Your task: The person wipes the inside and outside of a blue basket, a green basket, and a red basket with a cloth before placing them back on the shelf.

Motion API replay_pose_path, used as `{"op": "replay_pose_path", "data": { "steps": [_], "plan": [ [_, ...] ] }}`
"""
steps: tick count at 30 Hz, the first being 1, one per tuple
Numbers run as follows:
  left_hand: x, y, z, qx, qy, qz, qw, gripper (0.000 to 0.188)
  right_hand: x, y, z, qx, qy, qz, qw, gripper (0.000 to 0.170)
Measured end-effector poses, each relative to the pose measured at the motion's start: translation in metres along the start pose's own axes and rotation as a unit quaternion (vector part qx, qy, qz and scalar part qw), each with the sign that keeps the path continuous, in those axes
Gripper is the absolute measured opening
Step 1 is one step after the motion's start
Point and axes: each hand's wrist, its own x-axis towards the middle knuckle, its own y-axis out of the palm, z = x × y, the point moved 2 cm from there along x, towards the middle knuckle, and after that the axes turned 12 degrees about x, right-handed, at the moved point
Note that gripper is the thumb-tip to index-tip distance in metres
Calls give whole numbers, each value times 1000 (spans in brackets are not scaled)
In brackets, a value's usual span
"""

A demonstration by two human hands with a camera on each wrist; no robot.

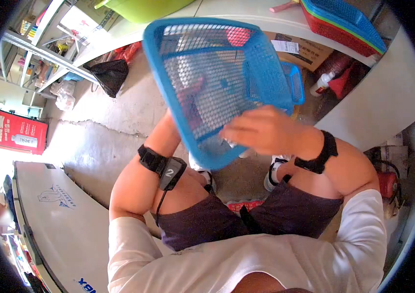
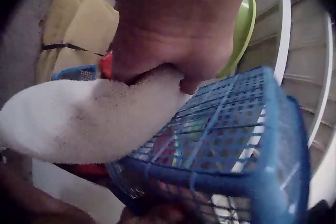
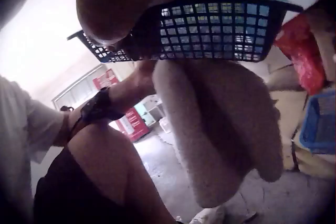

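Observation:
A blue mesh plastic basket (image 1: pixel 271 63) is tilted up above the person's knees in the head view. The right hand (image 1: pixel 266 131) grips its near right side, fingers lying over the rim. Behind the mesh, the left hand (image 2: pixel 173 45) is partly hidden in the head view. Its wrist view shows it clutching a white fuzzy cloth (image 2: pixel 100 119) with greyish dirt marks, close beside the basket wall (image 2: pixel 226 124). Seen from the right wrist, the cloth (image 3: pixel 220 129) hangs below the basket.
Blue, green and red baskets (image 1: pixel 349 29) are stacked on the white table, near a green basin (image 1: pixel 144 10). Below stand a small blue basket (image 1: pixel 295 83), a cardboard box (image 1: pixel 310 56) and a white bottle (image 1: pixel 322 84). A black bag (image 1: pixel 110 77) hangs at left by metal shelving (image 1: pixel 46 53).

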Motion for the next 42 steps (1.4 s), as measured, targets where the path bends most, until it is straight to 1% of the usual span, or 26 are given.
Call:
{"op": "replay_pose_path", "data": {
  "steps": [1,3,4,7,8,10,11,12,14,16,18,20,21,23,25,26,27,29,30,31,32,33,34,37,41,42],
  "plan": [
    [0,-4,-5,-2,13,3,1000,46,-2,-3,-8,6,33,2,999,32],
    [-5,-6,-18,-2,48,-2,999,46,-3,-10,-19,39,73,-32,996,34],
    [-8,-4,-25,18,81,-47,995,48,-4,-12,-22,56,92,-50,993,35],
    [-23,6,-40,-12,147,-53,988,45,-7,-14,-24,84,184,-91,975,35],
    [-23,8,-40,17,159,-66,985,43,-7,-14,-22,81,198,-91,973,35],
    [-20,12,-29,80,123,-106,983,44,-7,-11,-17,75,223,-87,968,33],
    [-19,12,-24,111,106,-126,980,46,-5,-9,-13,84,195,-97,972,34],
    [-16,13,-18,123,52,-102,986,43,-3,-7,-8,92,166,-107,976,35],
    [-17,23,-3,164,9,-44,985,42,3,-5,2,98,126,-111,981,37],
    [-11,35,6,164,-19,-18,986,42,8,-7,15,93,105,-99,985,39],
    [-1,43,16,149,-40,3,988,42,10,-7,27,69,55,-100,991,39],
    [4,45,21,137,-44,13,989,42,14,-10,34,60,6,-109,992,38],
    [5,45,20,129,-43,13,991,43,14,-9,33,64,8,-108,992,38],
    [7,40,18,114,-33,6,993,43,13,-5,27,72,12,-106,992,38],
    [4,37,11,123,3,7,992,43,9,-4,15,12,62,-79,995,37],
    [-2,37,3,167,59,16,984,43,7,-4,8,-17,87,-66,994,36],
    [-8,34,-3,268,164,45,948,43,5,-6,0,3,104,-90,991,35],
    [-16,27,-15,204,148,-7,968,43,2,-9,-16,41,137,-138,980,33],
    [-20,29,-22,82,53,-73,992,44,-2,-8,-23,36,162,-158,973,32],
    [-22,22,-28,91,88,-106,986,45,-7,-5,-30,30,188,-179,965,31],
    [-27,15,-36,77,102,-100,987,46,-10,-4,-35,24,214,-200,956,30],
    [-30,12,-42,62,115,-94,987,47,-10,-5,-37,28,220,-189,957,30],
    [-33,13,-44,73,152,-100,981,47,-9,-5,-38,31,226,-179,957,29],
    [-35,25,-40,116,135,-144,973,42,-10,0,-37,33,243,-160,956,27],
    [-26,21,-29,187,146,-168,957,46,-7,1,-27,49,268,-162,949,25],
    [-27,25,-27,217,153,-195,944,47,-5,2,-25,55,264,-169,948,26]
  ]
}}
